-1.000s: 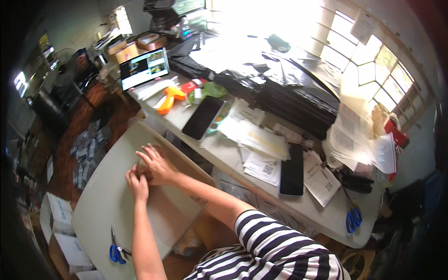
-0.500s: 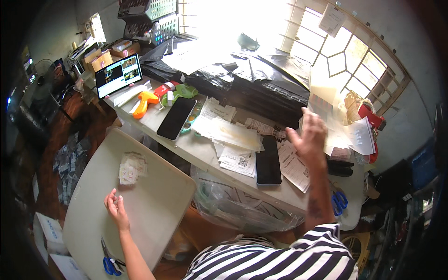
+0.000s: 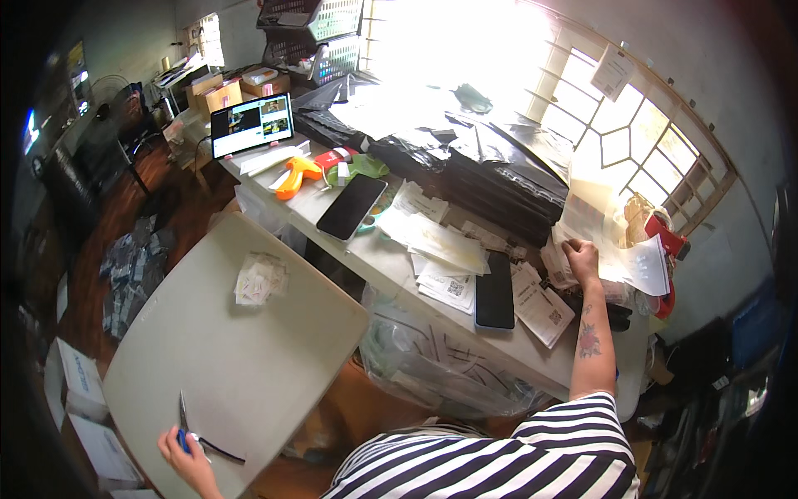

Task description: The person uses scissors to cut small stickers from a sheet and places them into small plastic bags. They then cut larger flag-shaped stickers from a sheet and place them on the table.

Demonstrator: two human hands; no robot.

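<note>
My left hand (image 3: pixel 188 467) is closed around the blue handle of a pair of scissors (image 3: pixel 183 409) near the front of the low beige table (image 3: pixel 224 358). A thin black strip (image 3: pixel 221 450) lies against that hand. On the same table, farther back, sits a small pile of clear packets (image 3: pixel 261 279). Over at the right of the long white table, my right hand (image 3: pixel 582 261) is closed, pinching the edge of some paper slips (image 3: pixel 558 263) beside the black plastic bags. What lies under its palm is hidden.
Black plastic bags (image 3: pixel 499 187) are heaped along the window. Printed labels (image 3: pixel 542 309), two phones (image 3: pixel 495 291) (image 3: pixel 352 206), an orange glue gun (image 3: pixel 298 177) and a lit tablet (image 3: pixel 252 125) occupy the long table. Clear plastic (image 3: pixel 440 358) hangs below its front edge.
My left hand has come down from near the packets to the scissors and closed on them. My right hand, open before, has closed on the paper slips. The view has shifted slightly.
</note>
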